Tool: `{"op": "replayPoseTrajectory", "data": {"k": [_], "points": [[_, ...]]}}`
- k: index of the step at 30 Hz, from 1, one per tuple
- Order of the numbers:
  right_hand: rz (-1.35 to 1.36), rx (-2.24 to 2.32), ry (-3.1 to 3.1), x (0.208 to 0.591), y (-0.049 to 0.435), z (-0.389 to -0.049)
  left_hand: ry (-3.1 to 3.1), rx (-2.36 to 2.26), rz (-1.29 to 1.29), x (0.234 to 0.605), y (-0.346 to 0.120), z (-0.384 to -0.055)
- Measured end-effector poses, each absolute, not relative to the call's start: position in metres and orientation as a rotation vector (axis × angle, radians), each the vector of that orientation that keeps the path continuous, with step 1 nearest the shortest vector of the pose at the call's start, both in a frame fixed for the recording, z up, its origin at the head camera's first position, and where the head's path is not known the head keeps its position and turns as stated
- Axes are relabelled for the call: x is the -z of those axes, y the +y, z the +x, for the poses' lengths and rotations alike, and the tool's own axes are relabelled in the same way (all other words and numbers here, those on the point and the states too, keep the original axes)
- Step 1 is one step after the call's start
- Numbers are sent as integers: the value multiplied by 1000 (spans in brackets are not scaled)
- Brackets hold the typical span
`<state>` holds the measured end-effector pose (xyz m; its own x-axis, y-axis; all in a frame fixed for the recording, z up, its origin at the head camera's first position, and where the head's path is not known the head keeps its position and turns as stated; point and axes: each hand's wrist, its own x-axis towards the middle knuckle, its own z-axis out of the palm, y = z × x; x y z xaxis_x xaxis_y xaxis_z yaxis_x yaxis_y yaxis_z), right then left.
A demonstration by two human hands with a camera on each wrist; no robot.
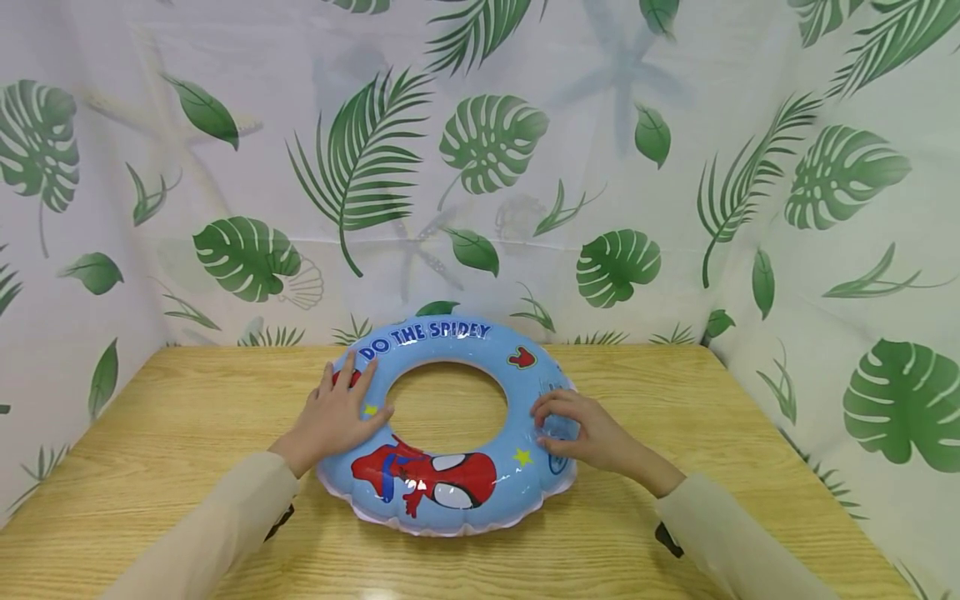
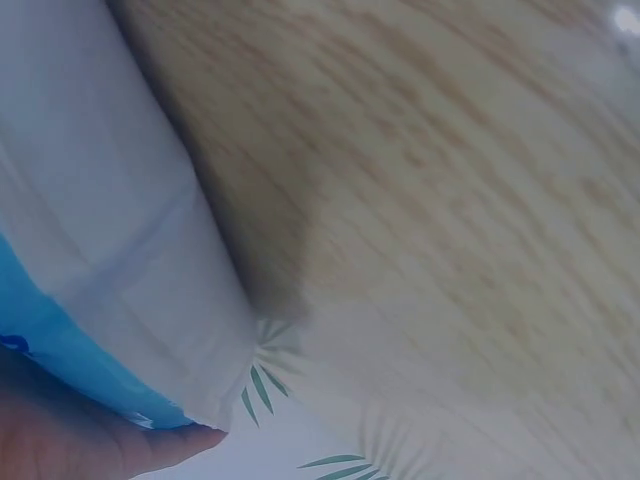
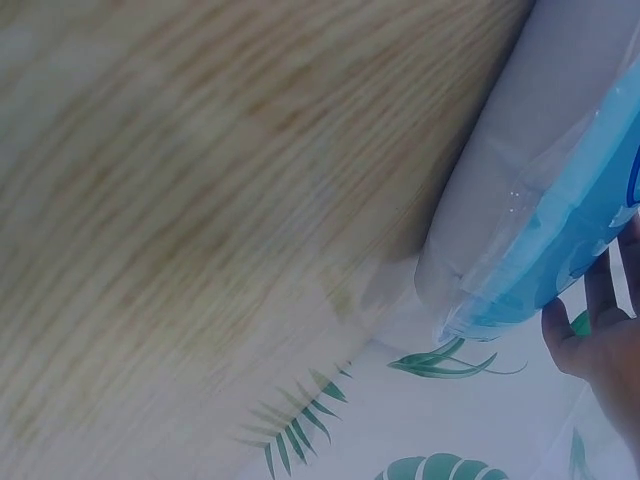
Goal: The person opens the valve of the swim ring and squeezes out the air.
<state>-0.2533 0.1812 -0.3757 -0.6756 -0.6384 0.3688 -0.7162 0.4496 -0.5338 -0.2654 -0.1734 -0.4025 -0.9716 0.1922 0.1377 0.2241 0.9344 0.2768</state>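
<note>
An inflated light-blue swim ring (image 1: 450, 342) lies on the table, printed with a red cartoon figure and the words "DO THE SPIDEY". On its left side my left hand (image 1: 341, 417) rests with fingers spread, the thumb reaching toward the inner edge. My right hand (image 1: 592, 429) touches the ring's right side with bent fingertips, thumb and fingers apart. In the left wrist view the ring's whitish underside (image 2: 130, 220) shows above a few fingers. The right wrist view has the blue side (image 3: 560, 250) of the ring against the right hand's fingers.
The wooden table (image 1: 225, 400) extends around the ring and shows through its hole. White cloth (image 1: 525, 250) with green leaf prints stands behind the table and along both sides. Beige sleeves (image 1: 217, 517) cover both forearms.
</note>
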Motion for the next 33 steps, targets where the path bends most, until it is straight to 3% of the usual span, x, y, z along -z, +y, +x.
{"op": "replayPoseTrajectory", "data": {"k": [7,33], "points": [[1212,-1004,-2602,393,190,-268,-2990,434,-326,404,-173,-265],[1309,-923,-2620,396,190,-272,-2996,327,-358,411,-174,-268]]}}
